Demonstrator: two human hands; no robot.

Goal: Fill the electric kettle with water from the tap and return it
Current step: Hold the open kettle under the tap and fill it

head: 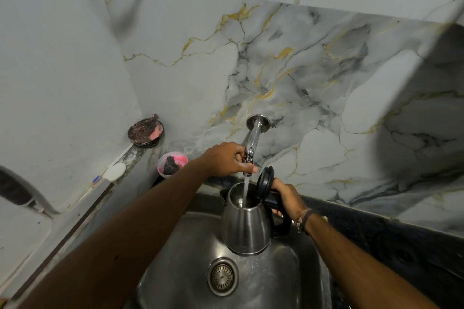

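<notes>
Kettle [247,228] hangs over the sink [288,281], lid [265,179] flipped back so the stream drops straight in. Left hand [226,159] has its fingers [247,169] pinched on the tap [252,143], probably ready to shut it off. Just right of those, the right hand [288,197] grips the handle [275,202], keeping the kettle upright.

Both forearms are bare, no sleeves — the right wrist wears a dark band [308,218] and a thin cord bracelet [300,222].
</notes>
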